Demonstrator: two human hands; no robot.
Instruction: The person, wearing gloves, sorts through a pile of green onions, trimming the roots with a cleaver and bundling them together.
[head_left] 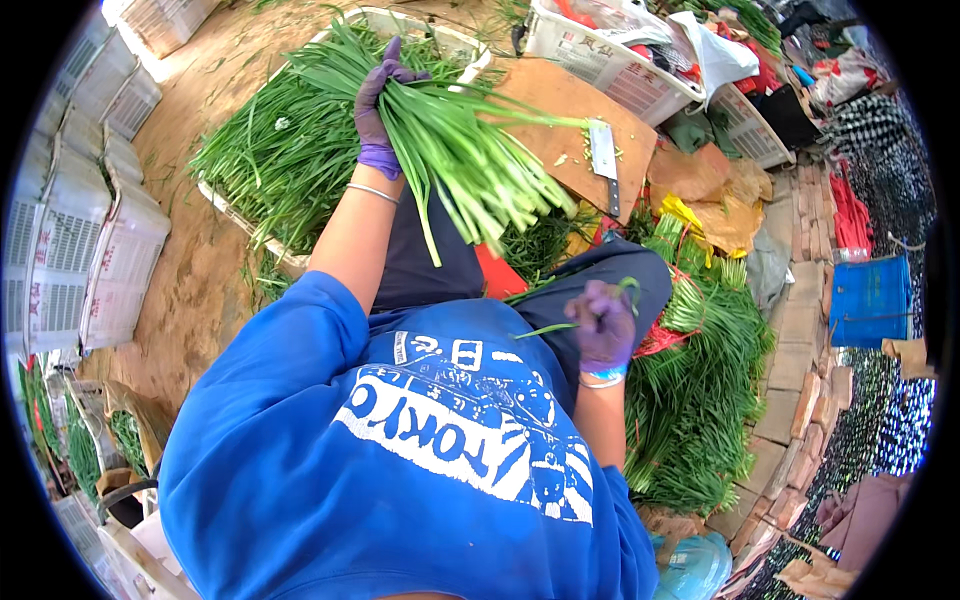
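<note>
My left hand point(375, 108), in a purple glove, is closed around a bunch of garlic chives point(450, 150). The pale cut ends fan out to the right and toward me, above my lap. Slightly blurred, my right hand point(604, 322), also gloved in purple, is held over my right thigh with its fingers curled. It pinches a few loose chive leaves point(545, 330) that stick out on both sides. Beyond my knees lies a brown board point(535, 115) with a cleaver point(603, 160) on it, its dark handle toward me, among small green trimmings.
A white crate point(478, 62) heaped with loose chives point(270, 150) stands ahead on the left. Tied chive bundles point(690, 400) are piled at my right beside a brick edging point(800, 400). White crates point(120, 255) are stacked far left. Another crate point(610, 65) holds bags; a blue bin point(870, 302) stands far right.
</note>
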